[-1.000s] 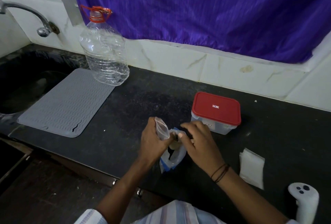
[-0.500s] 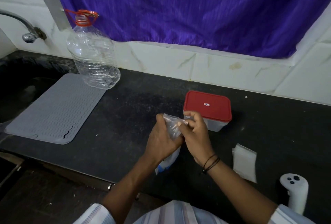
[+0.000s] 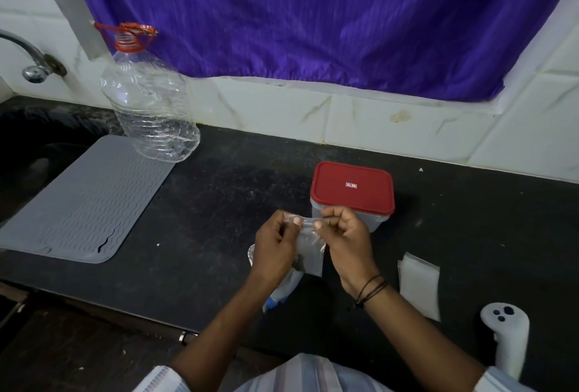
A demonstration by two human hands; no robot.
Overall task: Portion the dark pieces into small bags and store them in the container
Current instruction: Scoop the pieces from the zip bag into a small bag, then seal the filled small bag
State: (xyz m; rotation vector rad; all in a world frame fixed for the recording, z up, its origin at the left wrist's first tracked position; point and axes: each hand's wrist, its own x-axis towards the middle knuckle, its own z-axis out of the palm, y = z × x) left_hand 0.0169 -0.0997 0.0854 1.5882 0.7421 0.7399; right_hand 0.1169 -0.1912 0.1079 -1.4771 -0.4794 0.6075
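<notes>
Between the two thumbs, the top edge of a small clear bag [image 3: 308, 247] is pinched flat, held above the counter just in front of the red-lidded container [image 3: 352, 196]. Thin, limp and slippery film like this likely weighs almost nothing; the stiffer seal strip looks the best place to grip. Left hand [image 3: 275, 246] and right hand [image 3: 344, 235] each close thumb against forefinger on that strip, other fingers curled. Dark pieces [image 3: 299, 261] sit in the bag's lower corner. Spare bags [image 3: 418, 282] lie well to the right.

Red-lidded container [image 3: 352, 194], purple curtain [image 3: 313, 16], grey wavy-patterned mat [image 3: 84, 200], black counter [image 3: 219, 203].
</notes>
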